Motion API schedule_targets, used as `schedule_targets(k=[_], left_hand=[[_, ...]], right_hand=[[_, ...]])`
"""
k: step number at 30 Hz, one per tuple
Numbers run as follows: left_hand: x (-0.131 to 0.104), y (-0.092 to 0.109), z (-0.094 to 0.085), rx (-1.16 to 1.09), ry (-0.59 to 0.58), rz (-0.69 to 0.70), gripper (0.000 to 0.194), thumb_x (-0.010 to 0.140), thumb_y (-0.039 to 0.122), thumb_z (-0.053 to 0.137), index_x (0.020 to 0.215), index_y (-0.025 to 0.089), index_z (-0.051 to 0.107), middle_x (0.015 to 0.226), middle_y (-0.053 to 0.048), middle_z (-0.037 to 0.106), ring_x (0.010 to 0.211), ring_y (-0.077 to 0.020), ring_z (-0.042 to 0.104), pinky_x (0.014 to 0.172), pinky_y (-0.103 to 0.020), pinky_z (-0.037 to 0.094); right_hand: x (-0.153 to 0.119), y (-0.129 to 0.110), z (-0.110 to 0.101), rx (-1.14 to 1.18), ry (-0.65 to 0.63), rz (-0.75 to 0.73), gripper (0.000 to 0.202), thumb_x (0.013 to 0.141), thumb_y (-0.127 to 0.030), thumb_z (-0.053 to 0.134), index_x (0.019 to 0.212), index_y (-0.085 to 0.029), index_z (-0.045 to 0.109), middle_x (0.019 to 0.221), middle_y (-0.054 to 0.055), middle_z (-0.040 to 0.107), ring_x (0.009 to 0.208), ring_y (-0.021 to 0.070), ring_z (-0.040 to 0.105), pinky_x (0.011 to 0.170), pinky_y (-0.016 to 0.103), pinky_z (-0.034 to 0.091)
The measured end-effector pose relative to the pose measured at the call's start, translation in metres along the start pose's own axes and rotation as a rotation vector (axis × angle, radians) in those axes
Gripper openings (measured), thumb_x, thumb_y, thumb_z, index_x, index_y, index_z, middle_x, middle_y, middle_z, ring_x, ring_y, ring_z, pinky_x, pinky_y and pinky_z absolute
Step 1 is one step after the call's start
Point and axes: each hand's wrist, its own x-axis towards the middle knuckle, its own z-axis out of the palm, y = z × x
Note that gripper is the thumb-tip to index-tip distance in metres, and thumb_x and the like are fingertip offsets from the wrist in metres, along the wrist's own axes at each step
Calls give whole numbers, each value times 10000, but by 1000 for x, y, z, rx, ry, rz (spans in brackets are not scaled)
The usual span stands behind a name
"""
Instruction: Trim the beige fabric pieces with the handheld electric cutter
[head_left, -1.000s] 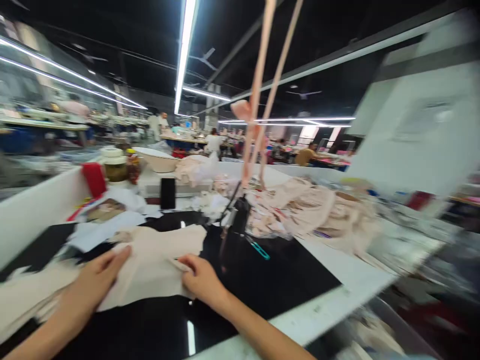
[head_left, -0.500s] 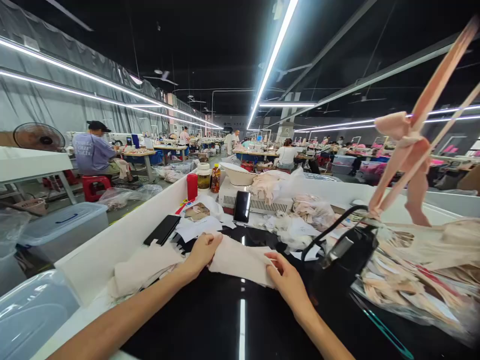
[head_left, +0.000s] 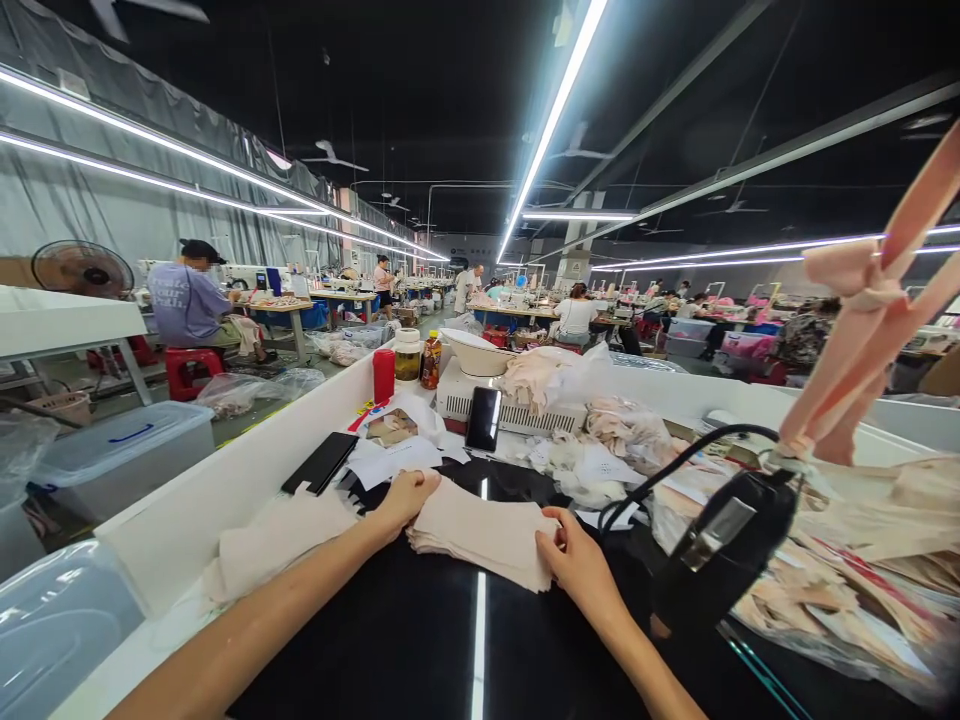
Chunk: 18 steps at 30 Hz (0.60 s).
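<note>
A stack of pale beige fabric pieces is stretched between my two hands, just over the glossy black tabletop. My left hand pinches its upper left corner. At the right end, my right hand grips the edge between thumb and fingers. Several layers show along the stack's lower left side. More pale fabric pieces lie in a heap beside my left forearm. To the right of my right hand stands a black handheld device with a metal plate, a cable running from it and peach fabric strips tied at its top.
Behind the hands are a phone, a black flat case, a red cylinder, bottles and a white basin. Bagged fabric scraps fill the right side. A white low wall borders the table. People work at sewing tables beyond.
The stack's layers show more clearly along its lower left edge. Both hands still hold it in nearly the same place. The black device and its tied strips appear further right in view.
</note>
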Motion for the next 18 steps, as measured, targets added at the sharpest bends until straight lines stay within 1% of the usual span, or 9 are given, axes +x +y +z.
schedule_targets(k=[3, 6, 8, 11, 13, 15, 16, 18], left_hand=[[3, -1, 0, 11, 15, 3, 369, 1031, 397, 675, 1311, 160, 634, 1309, -98, 645, 1119, -274, 674, 940, -465, 597], [6, -4, 1, 32, 36, 5, 368, 1033, 394, 673, 1315, 161, 631, 1308, -100, 646, 1113, -269, 676, 936, -462, 599], [7, -6, 0, 56, 52, 7, 361, 1036, 391, 670, 1311, 161, 631, 1292, -101, 651, 1093, -258, 682, 921, -453, 604], [4, -9, -2, 111, 110, 62, 353, 1040, 392, 664, 1304, 161, 630, 1261, -100, 661, 1046, -236, 692, 885, -428, 614], [-2, -9, -6, 165, 178, 161, 342, 1045, 394, 654, 1291, 158, 627, 1232, -95, 663, 1027, -230, 689, 880, -425, 608], [-12, -7, -9, 233, 241, 310, 294, 1061, 372, 609, 1261, 157, 617, 1201, -92, 652, 1052, -242, 667, 939, -462, 578], [-17, -5, -10, 270, 254, 396, 260, 1063, 352, 588, 1237, 161, 613, 1188, -91, 644, 1077, -253, 651, 981, -485, 552], [-26, -2, -9, 344, 233, 567, 193, 1046, 311, 572, 1184, 182, 610, 1188, -91, 630, 1137, -271, 617, 1058, -507, 497]], right_hand=[[-1, 0, -1, -59, -5, -4, 509, 838, -474, 450, 1220, -178, 609, 704, -21, 593, 648, 225, 643, 639, 329, 501], [-4, -2, -2, -132, 5, -22, 533, 869, -450, 429, 1281, -153, 591, 750, 7, 626, 716, 246, 674, 697, 346, 515], [-8, -4, -2, -188, 36, -33, 573, 887, -434, 423, 1354, -129, 553, 853, 50, 663, 813, 268, 697, 748, 366, 524], [-15, -10, -2, -269, 92, -69, 616, 936, -437, 397, 1466, -136, 479, 1105, 127, 667, 973, 309, 701, 778, 404, 535], [-20, -15, 0, -315, 108, -130, 587, 969, -430, 380, 1486, -170, 480, 1199, 144, 640, 1049, 334, 686, 786, 425, 541], [-24, -22, 2, -350, 103, -222, 516, 993, -392, 377, 1456, -218, 526, 1228, 133, 634, 1099, 334, 670, 830, 433, 546], [-25, -25, 4, -362, 94, -272, 477, 1003, -368, 382, 1429, -242, 556, 1238, 122, 638, 1117, 326, 663, 863, 432, 547], [-27, -28, 8, -382, 70, -369, 415, 1016, -317, 401, 1375, -275, 605, 1282, 104, 646, 1155, 309, 649, 935, 429, 540]])
